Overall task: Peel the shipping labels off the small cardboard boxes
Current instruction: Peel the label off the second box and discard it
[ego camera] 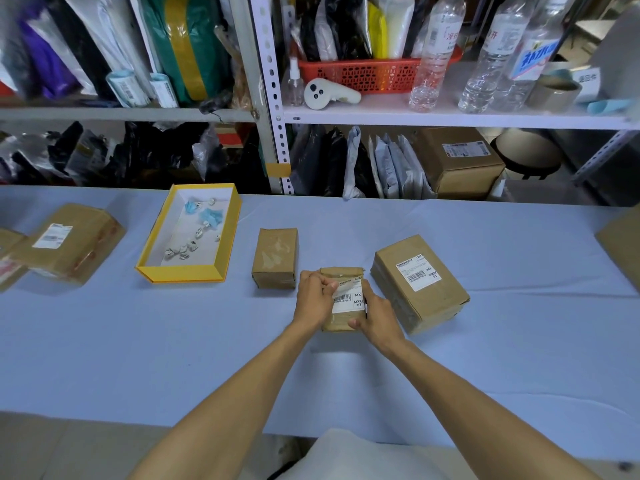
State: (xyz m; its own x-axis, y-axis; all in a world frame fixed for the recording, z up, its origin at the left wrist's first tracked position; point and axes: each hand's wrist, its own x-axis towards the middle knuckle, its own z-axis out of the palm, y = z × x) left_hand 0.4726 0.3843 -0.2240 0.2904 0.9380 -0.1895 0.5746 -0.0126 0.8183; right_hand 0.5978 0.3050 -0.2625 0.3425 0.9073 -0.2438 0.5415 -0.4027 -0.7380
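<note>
A small cardboard box (341, 322) lies on the blue table between my hands. Its white shipping label (350, 296) has the upper left corner lifted. My left hand (313, 299) pinches that lifted corner. My right hand (375, 315) grips the box at its right side and near end. Left of it stands a small box (276, 258) with no label, only torn residue on top. To the right lies a bigger box (420, 284) with its label (418, 271) whole.
A yellow tray (228, 233) holding several crumpled label scraps sits at the left. More labelled boxes (65, 242) lie at the far left, another box edge (621, 247) at the far right. Packed shelves (273, 116) stand behind the table (173, 341).
</note>
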